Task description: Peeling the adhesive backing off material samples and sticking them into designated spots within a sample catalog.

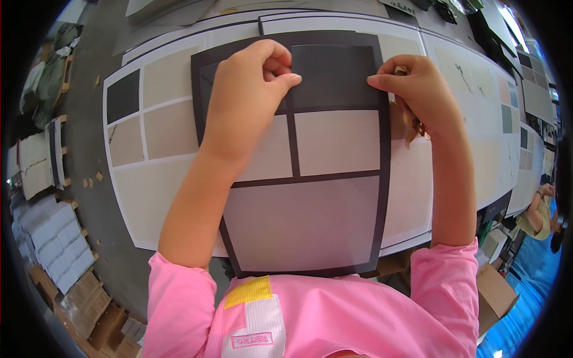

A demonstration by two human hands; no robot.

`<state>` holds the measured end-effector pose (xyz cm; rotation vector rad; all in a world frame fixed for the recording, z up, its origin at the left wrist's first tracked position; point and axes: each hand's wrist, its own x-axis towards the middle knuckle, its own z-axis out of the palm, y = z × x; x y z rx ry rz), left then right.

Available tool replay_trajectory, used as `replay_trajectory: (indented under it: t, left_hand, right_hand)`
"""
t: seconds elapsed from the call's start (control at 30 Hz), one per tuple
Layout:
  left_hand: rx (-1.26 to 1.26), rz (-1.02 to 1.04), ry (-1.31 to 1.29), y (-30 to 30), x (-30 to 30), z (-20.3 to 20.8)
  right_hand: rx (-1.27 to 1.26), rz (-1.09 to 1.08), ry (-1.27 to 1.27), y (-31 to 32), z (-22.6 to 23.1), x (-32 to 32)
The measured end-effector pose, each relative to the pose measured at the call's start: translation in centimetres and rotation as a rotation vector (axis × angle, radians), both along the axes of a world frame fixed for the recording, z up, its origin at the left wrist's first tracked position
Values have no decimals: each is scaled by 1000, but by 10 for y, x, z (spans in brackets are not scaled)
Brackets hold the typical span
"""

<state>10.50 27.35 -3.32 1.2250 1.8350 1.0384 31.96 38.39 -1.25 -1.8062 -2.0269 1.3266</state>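
A black-framed sample board point(384, 155) lies before me, its lower edge close to my body. Its lower part shows two pale beige rectangles point(338, 143) and a large greyish panel point(304, 224). At the upper right is a dark grey sheet point(334, 71). My left hand point(256, 77) is closed, thumb and forefinger pinching at that sheet's left edge. Opposite, the thumb and forefinger of my right hand point(412, 83) pinch its right edge. A crumpled shiny brown scrap point(412, 125) hangs at my right hand's other fingers. My left hand and forearm hide part of the board's left side.
More sample boards with pale and dark rectangles point(124, 95) lie under and beside this one. White stacks point(51, 230) and cardboard boxes point(86, 298) stand at the left on the grey floor point(98, 137). Another person's arm point(536, 215) shows at the far right, near an open carton point(495, 292).
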Motion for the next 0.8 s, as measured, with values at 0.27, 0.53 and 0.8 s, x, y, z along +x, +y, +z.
replay_trajectory:
  t: [0.27, 0.53, 0.8]
  left_hand:
    - [8, 0, 21, 2, 0, -4]
    - [45, -10, 61, 3, 0, -6]
    - [29, -34, 109, 2, -1, -3]
  right_hand:
    - [18, -15, 23, -4, 0, -3]
    - [44, -20, 42, -7, 2, -5]
    - [86, -6, -50, -15, 9, -13]
